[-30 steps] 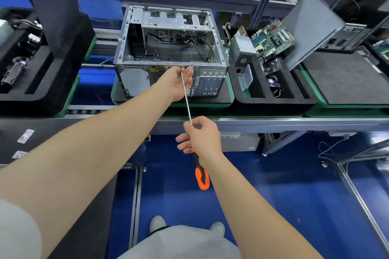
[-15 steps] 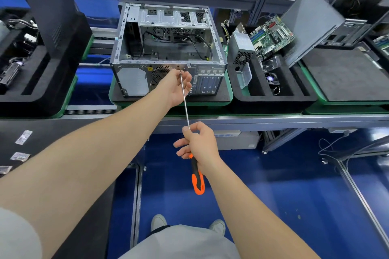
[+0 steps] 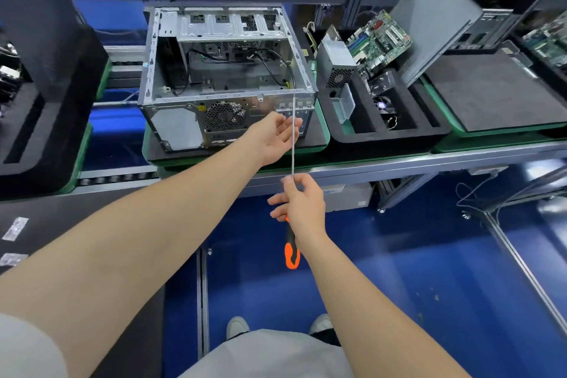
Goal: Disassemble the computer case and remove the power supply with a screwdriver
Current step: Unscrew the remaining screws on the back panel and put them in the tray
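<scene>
Right hand (image 3: 299,202): fingers wrapped round the screwdriver (image 3: 293,159) where the orange-and-black handle meets the steel, thumb and forefinger reaching up onto the shaft. The handle hangs below my wrist, toward the floor.

Left hand (image 3: 274,135): loose, fingers spread, holding nothing. Fingertips lie just beside the shaft. Whether they touch it, I cannot tell.

Change: half a second back my left hand was closed at the tip, up against the rear wall of the computer case (image 3: 227,70). It has let go and dropped back toward me. The tip has swung to my right along the upper rear edge and now sits at the expansion-slot end, right of the fan grille (image 3: 225,115). The shaft, tilted before, now stands nearly upright in view.

Reading: probably done at the former spot, and the tip is going to another fastener. No screw visible in either hand.

Axis: long axis runs from the handle, low and near me, to the tip, far and high. It points away from me at the case's top rear rim.

Case: open side up, rear wall facing me, on a green-edged tray (image 3: 325,135).

To its right, in a black foam tray (image 3: 399,138), stands a grey vented box that I take for a power supply (image 3: 336,61), well apart from the case. The rear-left bay shows only a pale blank rectangle, so I cannot tell what is inside.
</scene>
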A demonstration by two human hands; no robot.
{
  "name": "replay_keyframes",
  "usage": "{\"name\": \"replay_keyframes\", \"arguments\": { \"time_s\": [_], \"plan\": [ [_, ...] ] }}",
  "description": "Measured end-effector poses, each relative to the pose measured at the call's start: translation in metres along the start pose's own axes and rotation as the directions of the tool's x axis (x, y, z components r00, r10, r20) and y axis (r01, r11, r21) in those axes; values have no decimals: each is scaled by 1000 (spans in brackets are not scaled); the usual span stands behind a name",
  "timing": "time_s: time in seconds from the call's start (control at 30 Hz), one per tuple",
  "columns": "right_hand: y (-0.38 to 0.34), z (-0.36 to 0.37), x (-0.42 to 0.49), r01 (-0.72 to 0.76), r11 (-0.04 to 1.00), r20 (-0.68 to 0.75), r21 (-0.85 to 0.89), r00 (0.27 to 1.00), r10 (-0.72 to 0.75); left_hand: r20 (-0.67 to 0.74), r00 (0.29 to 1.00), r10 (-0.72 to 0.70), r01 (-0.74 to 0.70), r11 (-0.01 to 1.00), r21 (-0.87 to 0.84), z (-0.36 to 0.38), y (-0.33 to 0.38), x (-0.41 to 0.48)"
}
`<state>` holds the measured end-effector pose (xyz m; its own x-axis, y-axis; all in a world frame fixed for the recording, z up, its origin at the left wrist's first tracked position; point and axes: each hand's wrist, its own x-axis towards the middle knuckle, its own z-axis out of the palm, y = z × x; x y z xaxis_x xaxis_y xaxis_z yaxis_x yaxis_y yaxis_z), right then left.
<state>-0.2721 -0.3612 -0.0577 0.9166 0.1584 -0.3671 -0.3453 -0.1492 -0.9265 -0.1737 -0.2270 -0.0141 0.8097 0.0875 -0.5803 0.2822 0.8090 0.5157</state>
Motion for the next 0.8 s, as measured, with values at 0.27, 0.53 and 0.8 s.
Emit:
{"name": "replay_keyframes", "arguments": {
  "time_s": [0.27,0.53,0.8],
  "plan": [
    [-29,-52,63,79,995,-207,56,976,-65,68,988,-139,112,943,314,49,-50,33],
    [-48,-135,154,-24,999,-174,-28,985,19,-113,992,58,17,823,567,110,-77,118],
    [-45,-182,213,-103,994,-56,-47,993,101,-250,904,347,23,544,839,127,-91,181]
  ]
}}
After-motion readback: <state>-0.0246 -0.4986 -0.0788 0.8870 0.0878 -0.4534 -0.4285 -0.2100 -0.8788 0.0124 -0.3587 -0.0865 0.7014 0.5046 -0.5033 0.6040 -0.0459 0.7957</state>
